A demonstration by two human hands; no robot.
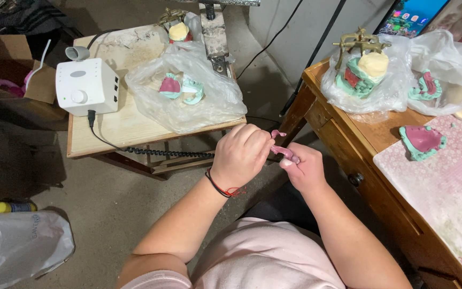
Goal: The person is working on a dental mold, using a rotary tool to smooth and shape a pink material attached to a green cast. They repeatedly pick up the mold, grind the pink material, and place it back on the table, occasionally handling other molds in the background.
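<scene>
Both the left hand [240, 155] and the right hand [304, 168] pinch a curved, glossy pink wax denture base [283, 150] in open air between the wooden side table [108, 128] and desk edge [338, 134].

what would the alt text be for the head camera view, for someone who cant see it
Seen from above, a person's left hand and right hand together hold a small pink curved piece between two wooden tables. The left table bears a white control box and a plastic bag of dental models; the right table bears more bagged models.
</scene>
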